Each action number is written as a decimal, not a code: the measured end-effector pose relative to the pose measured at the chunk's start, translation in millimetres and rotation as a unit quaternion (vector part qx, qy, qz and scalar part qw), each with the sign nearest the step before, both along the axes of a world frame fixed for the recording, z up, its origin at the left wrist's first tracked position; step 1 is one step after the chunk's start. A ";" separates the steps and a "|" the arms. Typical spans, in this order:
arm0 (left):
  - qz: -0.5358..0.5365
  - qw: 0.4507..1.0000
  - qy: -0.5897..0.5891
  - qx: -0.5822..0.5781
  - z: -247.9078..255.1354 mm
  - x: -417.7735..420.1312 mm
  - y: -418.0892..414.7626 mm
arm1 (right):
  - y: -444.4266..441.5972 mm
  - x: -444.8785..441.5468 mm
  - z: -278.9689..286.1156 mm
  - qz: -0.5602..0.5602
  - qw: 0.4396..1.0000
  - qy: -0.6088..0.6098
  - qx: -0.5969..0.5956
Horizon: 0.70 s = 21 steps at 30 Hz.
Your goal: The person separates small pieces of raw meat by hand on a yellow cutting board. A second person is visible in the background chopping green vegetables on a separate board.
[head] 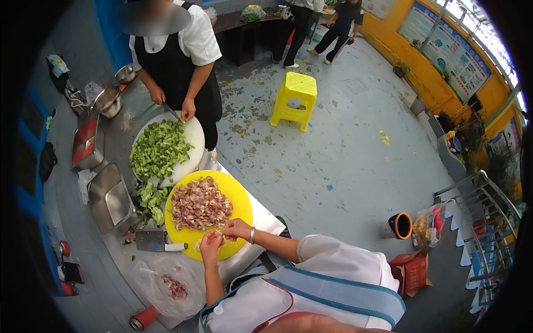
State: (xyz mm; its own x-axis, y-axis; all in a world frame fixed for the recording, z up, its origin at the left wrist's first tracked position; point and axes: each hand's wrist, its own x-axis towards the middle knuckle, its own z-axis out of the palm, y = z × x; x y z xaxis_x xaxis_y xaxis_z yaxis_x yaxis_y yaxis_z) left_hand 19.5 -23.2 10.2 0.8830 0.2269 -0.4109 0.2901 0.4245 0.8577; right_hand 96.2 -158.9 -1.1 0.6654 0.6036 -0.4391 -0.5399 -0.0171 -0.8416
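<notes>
My left hand (210, 244) and my right hand (237, 229) meet over the near edge of a round yellow cutting board (240, 195). Their fingertips pinch a small pale piece, apparently a garlic clove (220, 234), partly hidden by the fingers. A heap of purple-skinned garlic cloves (201, 204) covers the far part of the board. A few pale peeled cloves (198, 245) lie beside my left hand. The cleaver (152, 240) rests flat to the left, its white handle overlapping the board's rim. Below it, a clear plastic bag (145, 287) carries purple garlic skins (175, 287).
Across the table a co-worker (179, 62) holds a knife over chopped greens (160, 143) on a white round board (193, 143). Steel pans (109, 200) stand left, near broccoli pieces (152, 202). A red can (144, 318) lies at the near corner. A yellow stool (295, 100) stands beyond.
</notes>
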 end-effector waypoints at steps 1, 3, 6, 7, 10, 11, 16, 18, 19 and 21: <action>-0.011 0.998 0.022 0.061 -1.0 0.4 1.0 | 2.8 -2.6 3.8 -0.011 0.997 -0.068 -0.043; -0.014 0.998 0.031 0.056 -4.8 -0.3 2.5 | 6.3 -8.5 19.7 0.000 0.940 -0.302 -0.159; -0.032 0.999 0.032 0.010 -8.4 -2.9 1.1 | 9.5 -12.4 36.0 0.069 0.838 -0.466 -0.276; -0.029 0.999 0.032 -0.027 -8.3 -2.2 1.6 | 7.5 -12.5 34.3 0.064 0.847 -0.453 -0.272; -0.015 0.994 0.030 -0.101 -6.4 -2.5 4.4 | 4.3 -13.3 28.9 0.026 0.890 -0.396 -0.222; -0.012 0.994 0.028 -0.103 -4.9 -2.8 3.6 | 4.3 -11.8 21.5 0.018 0.917 -0.345 -0.201; -0.013 0.997 0.012 -0.077 -5.7 -4.7 1.8 | 4.6 -7.4 4.0 0.024 0.971 -0.185 -0.146; -0.021 0.998 0.009 -0.059 -6.7 -4.7 4.1 | 4.0 -6.7 1.9 0.039 0.981 -0.147 -0.124; -0.025 0.998 0.013 -0.049 -6.3 -5.4 5.0 | 3.7 -5.8 3.8 0.048 0.985 -0.121 -0.110; -0.033 0.999 0.020 -0.029 -3.3 -5.1 5.8 | 2.6 -3.9 7.7 0.068 0.989 -0.088 -0.095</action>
